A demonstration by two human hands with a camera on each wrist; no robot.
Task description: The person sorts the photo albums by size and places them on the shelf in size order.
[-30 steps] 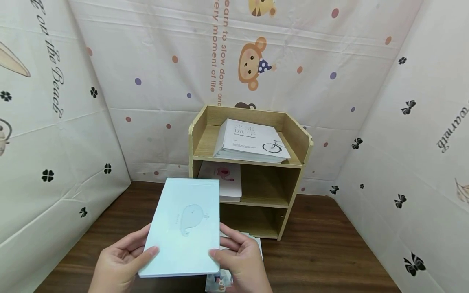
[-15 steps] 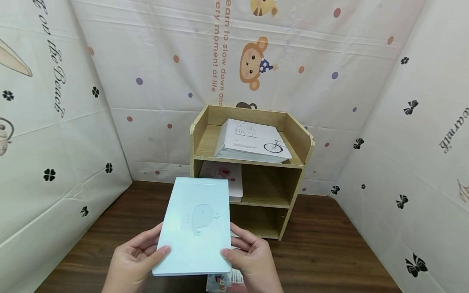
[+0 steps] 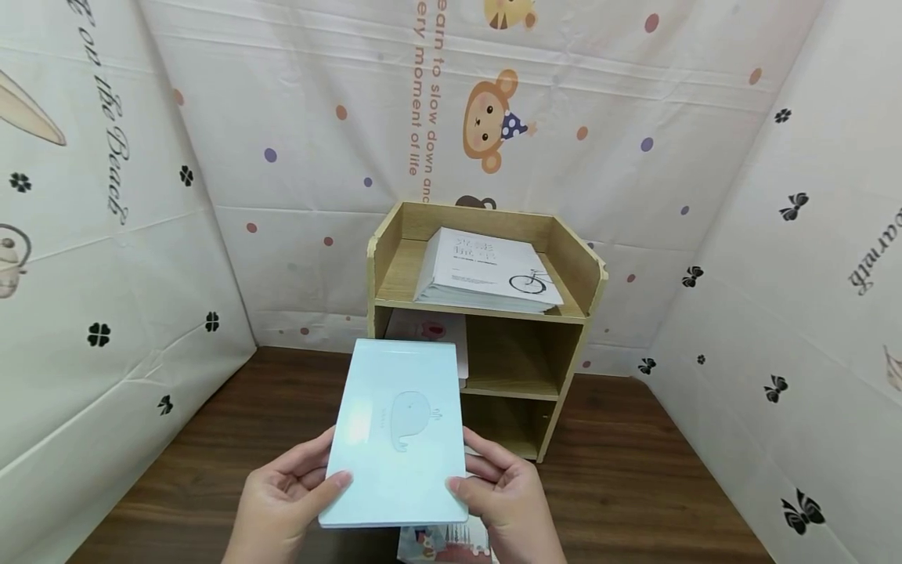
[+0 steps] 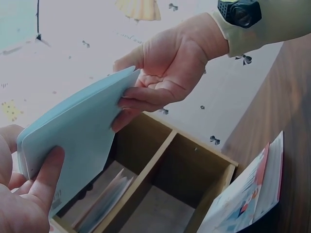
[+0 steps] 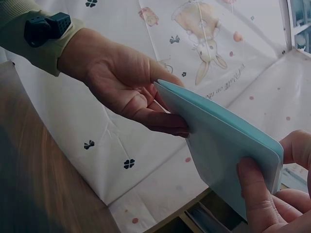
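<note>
A pale blue notebook [image 3: 396, 439] with a whale drawn on its cover is held up in front of the shelf, cover facing up. My left hand [image 3: 285, 493] grips its left edge, thumb on the cover and fingers beneath. On the opposite edge my right hand [image 3: 509, 495] pinches it the same way. Both wrist views show the fingers supporting the notebook's back cover [image 4: 82, 131]. Partly hidden below the notebook and right hand lies a book [image 3: 447, 542] with a colourful illustrated cover.
A three-level wooden shelf [image 3: 520, 392] stands on the dark wooden table [image 3: 634, 470]. Its top level bears a stack of white books [image 3: 486, 270] with a bicycle print. In the middle level, at the left, lies a white notebook [image 3: 458, 333] with a pink drawing. Patterned cloth [image 3: 296, 141] surrounds the table.
Both hands have carried the blue notebook steadily to the right, so it covers more of the shelf's left side. More of the illustrated book's cover shows below it.
</note>
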